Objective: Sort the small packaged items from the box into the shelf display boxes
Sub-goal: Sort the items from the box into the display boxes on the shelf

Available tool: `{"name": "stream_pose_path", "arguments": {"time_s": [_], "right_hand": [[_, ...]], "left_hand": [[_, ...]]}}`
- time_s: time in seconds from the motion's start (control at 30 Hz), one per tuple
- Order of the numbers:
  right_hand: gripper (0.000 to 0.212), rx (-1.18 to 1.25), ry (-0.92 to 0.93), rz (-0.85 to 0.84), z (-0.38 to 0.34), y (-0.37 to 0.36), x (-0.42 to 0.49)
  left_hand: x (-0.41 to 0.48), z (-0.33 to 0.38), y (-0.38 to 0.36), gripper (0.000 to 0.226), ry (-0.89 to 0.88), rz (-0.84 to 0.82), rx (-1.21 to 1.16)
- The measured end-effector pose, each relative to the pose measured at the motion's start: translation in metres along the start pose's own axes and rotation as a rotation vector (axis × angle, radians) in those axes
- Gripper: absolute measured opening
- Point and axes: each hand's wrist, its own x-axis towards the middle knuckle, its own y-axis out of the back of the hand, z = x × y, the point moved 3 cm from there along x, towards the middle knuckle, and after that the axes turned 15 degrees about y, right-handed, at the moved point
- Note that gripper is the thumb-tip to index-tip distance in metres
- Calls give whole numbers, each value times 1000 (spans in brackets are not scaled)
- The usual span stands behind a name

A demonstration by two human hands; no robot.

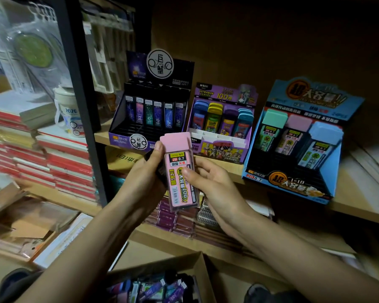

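Pink case (179, 179) — left hand (148, 173), right hand (209, 185) both grip it; fingers hidden behind.

**Open air above the shelf, a crowded board below**

Over the three display boxes we see open dark space up to the back wall, so a hand can come in from the front and above. The blue display box (293, 189) has bare black slots ahead of its three standing cases. The dark display box (118, 136) and the purple display box (223, 154) also show free rows at the front. The boxes stand just beside one another, with header cards rising at the back. The black post (83, 106) bars the left side. Our left hand (147, 178) and right hand (214, 189), gripping the pink case (179, 182), fill the space before the purple box. Papers (374, 162) lie on the shelf board (350, 189) right of the blue box.
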Motion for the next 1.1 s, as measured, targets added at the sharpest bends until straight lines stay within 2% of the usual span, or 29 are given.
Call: {"name": "stream_pose_path", "arguments": {"time_s": [0.1,0.27,0.37,0.43,0.53,0.6,0.67,0.73,0.8,0.87,0.97,1.03,1.1], "right_hand": [[32,-116,11,-1,1,6,-4],[51,-85,-156,13,16,10,-13],[38,-36,-91,56,13,14,-13],[28,55,-31,88,7,17,-11],[26,33,46,132,1,20,-10],[23,-108,99,144,0,20,-12],[22,-409,173,164,-4,23,-13],[35,-707,271,159,-9,28,-15],[46,-851,305,122,-13,32,-13],[44,-731,228,88,-15,38,-8],[26,-280,99,130,-24,46,2],[17,-248,106,156,-32,53,6],[14,-266,101,103,-37,57,8]], "left_hand": [[1,-2,-3,38,38,-31,-58],[3,-4,-4,44,37,-29,-36],[3,-8,-8,48,43,-21,36],[3,-17,-12,58,53,-43,172],[1,-34,-21,46,90,-115,260],[0,-38,-24,39,87,-125,207],[0,-39,-24,34,67,-132,186],[0,-38,-25,32,60,-131,183],[1,-37,-26,36,64,-115,163],[2,-36,-28,41,64,-111,135],[2,-37,-31,36,57,-149,144],[2,-39,-34,33,55,-180,169],[2,-40,-37,33,47,-204,183]]}}
